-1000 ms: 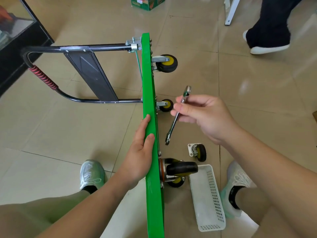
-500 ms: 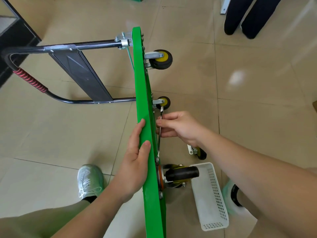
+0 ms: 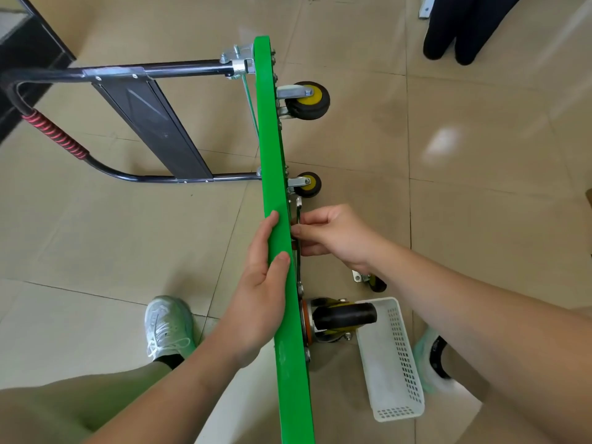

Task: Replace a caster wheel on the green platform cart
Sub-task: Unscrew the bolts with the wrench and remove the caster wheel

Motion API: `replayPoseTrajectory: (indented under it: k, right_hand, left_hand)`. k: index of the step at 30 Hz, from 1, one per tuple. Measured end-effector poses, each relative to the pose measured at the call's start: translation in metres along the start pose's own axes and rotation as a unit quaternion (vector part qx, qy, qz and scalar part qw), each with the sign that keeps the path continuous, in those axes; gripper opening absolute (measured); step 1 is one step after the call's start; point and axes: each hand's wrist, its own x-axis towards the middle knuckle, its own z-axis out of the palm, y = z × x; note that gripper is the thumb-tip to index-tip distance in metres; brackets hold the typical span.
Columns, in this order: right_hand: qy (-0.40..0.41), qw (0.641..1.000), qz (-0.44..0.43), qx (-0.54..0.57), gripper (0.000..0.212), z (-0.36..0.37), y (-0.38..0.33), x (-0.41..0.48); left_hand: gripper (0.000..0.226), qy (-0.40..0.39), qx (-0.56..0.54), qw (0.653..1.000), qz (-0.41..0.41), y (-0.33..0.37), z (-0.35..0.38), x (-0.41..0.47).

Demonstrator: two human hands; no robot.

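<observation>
The green platform cart (image 3: 272, 155) stands on its side edge, wheels facing right. My left hand (image 3: 261, 283) grips the deck's upper edge. My right hand (image 3: 333, 238) is shut on a metal wrench (image 3: 298, 208) pressed flat against the cart's underside, its head near the mounting plate of the small yellow-hub caster (image 3: 307, 184). A larger yellow-hub caster (image 3: 307, 100) sits farther along, and a black caster (image 3: 342, 315) is mounted near me. A loose caster wheel (image 3: 371, 280) lies on the floor, partly hidden behind my right forearm.
The cart's folded black handle (image 3: 144, 120) with a red grip lies to the left. A white perforated basket (image 3: 390, 360) rests on the floor at right. My shoes flank the cart. Another person's dark trouser legs (image 3: 461, 27) stand at top right.
My right hand brought the wrench from mid-air down to the cart's underside and now holds it close against the deck by the small caster. The left hand kept its hold.
</observation>
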Motion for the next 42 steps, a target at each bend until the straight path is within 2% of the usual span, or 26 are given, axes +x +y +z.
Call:
replayPoseTrajectory:
  k: [4, 13, 29, 33, 37, 42]
  right_hand:
    - [0.017, 1.000, -0.007, -0.016, 0.023, 0.005, 0.001, -0.003]
    - [0.038, 0.996, -0.018, -0.073, 0.018, 0.013, -0.003, -0.003]
    - [0.056, 0.990, -0.021, -0.130, 0.015, 0.019, -0.011, -0.015]
    - [0.040, 0.988, -0.049, -0.143, 0.030, 0.021, -0.012, -0.028]
    - [0.078, 0.985, -0.078, -0.133, 0.043, 0.024, -0.008, -0.041]
    - [0.065, 0.986, -0.103, -0.117, 0.042, 0.027, -0.005, -0.049]
  left_hand:
    - [0.055, 0.028, 0.004, 1.000, 0.014, 0.002, 0.008, 0.000]
    - [0.053, 0.022, 0.012, 0.999, 0.037, -0.003, 0.007, 0.003]
    - [0.052, 0.009, -0.020, 0.999, 0.026, -0.006, 0.007, 0.006]
    - [0.052, 0.013, -0.019, 0.999, 0.035, -0.006, 0.007, 0.008]
    - [0.051, 0.021, -0.028, 0.999, 0.031, -0.008, 0.009, 0.008]
    - [0.051, 0.025, -0.026, 0.999, 0.033, -0.008, 0.007, 0.008]
